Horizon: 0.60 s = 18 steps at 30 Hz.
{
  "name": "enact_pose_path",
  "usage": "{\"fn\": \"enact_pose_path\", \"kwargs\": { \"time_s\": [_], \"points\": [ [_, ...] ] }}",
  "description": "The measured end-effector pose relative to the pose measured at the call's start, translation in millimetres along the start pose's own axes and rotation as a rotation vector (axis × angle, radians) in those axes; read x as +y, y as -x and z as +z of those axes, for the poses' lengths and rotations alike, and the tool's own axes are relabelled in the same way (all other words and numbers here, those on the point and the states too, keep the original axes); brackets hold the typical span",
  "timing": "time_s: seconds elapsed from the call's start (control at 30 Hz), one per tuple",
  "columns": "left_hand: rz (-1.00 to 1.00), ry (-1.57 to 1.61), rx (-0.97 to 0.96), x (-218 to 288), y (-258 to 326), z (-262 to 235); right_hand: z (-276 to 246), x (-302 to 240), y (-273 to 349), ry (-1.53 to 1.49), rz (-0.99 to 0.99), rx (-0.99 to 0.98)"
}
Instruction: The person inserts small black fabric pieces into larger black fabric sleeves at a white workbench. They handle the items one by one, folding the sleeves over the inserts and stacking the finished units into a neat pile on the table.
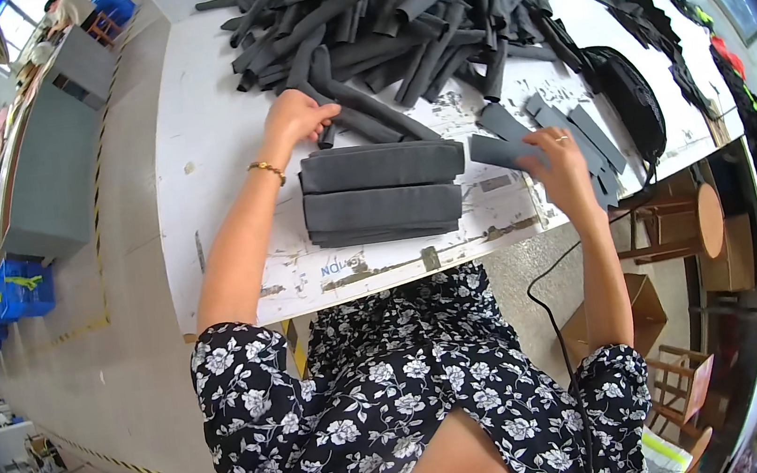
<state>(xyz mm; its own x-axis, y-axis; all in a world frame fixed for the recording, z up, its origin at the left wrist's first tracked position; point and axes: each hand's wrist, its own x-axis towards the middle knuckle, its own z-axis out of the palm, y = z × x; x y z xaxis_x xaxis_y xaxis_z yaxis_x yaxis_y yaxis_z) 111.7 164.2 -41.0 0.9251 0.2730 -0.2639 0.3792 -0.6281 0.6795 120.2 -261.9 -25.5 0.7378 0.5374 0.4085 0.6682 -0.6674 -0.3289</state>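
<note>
While the person leans over the white worktop [205, 135], the left hand [296, 119] reaches to the upper middle of the frame and closes its fingers [325, 111] around one dark grey fabric tube [353, 107] at the near edge of a large loose heap of grey tubes [388, 8], which fills the top centre of the picture. A thin gold bracelet [266, 168] sits on that wrist. Just below the left hand, at the centre of the frame, lies a neat stack of folded grey pieces [383, 193] — two flat bundles side by side, squared to the worktop's front edge. The right hand [557, 163], with a ring on one finger, is to the right of the stack and grips a flat grey strip [502, 150] between thumb and fingers, the strip's free end pointing left toward the stack without touching it. Beside this hand, a small fan of similar flat grey strips [589, 140] rests on the worktop. Further right, near the worktop's corner, lie a black pouch [630, 92] and a pile of black fabric pieces [644, 15]. A black cable [548, 310] hangs down from the right edge of the worktop — past a round wooden stool [703, 220] in the right of the frame.
</note>
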Motion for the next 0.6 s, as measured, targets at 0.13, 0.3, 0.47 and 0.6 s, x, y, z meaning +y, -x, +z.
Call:
{"fn": "enact_pose_path", "kwargs": {
  "time_s": [0.13, 0.3, 0.47, 0.6],
  "points": [
    [-0.001, 0.42, 0.094, -7.1, 3.5, -15.5, 22.5, -1.2, 8.3, 0.221, -0.191, -0.185],
    [0.178, 1.069, 0.199, -2.8, 44.1, -42.1, 43.9, 23.6, 25.7, 0.458, -0.375, -0.14],
    [0.175, 1.319, 0.293, 10.7, 80.3, -38.1, -1.2, 4.0, -11.4, 0.144, -0.164, 0.287],
    [0.253, 1.502, 0.138, 39.0, 104.3, -18.5, -20.9, -79.7, -55.4, -0.173, -0.366, 0.473]
  ]
}}
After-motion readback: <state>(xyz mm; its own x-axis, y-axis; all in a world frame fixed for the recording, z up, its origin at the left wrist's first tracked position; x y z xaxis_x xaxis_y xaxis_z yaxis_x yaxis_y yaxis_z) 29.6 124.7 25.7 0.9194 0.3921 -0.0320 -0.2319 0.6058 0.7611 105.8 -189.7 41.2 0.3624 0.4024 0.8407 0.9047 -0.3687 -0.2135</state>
